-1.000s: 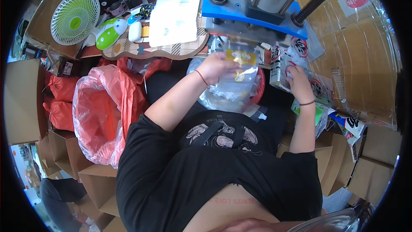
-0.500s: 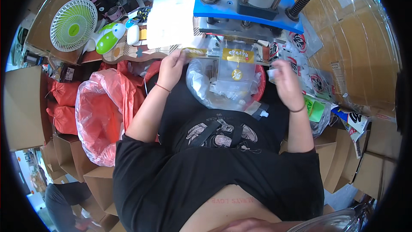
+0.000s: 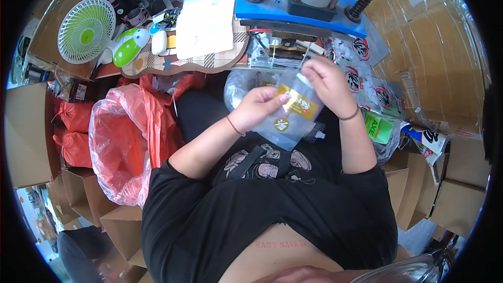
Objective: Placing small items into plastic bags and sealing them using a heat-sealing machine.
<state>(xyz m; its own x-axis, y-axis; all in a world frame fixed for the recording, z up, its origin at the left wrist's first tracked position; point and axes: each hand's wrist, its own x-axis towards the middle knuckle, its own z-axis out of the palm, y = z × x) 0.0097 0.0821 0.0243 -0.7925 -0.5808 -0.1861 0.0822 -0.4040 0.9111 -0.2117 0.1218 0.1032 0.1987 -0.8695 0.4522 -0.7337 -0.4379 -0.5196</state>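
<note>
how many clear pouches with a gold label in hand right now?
1. The clear pouch is held between the left hand and the right hand, above the lap. More may lie hidden in the clear bag behind it.

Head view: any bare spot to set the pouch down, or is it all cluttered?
Little. The white sheet on the wooden board has a flat bare top, between the white mouse and the blue press. The dark lap patch beside the red bag is open. Around both hands and the pouch, packets crowd the right.
</note>
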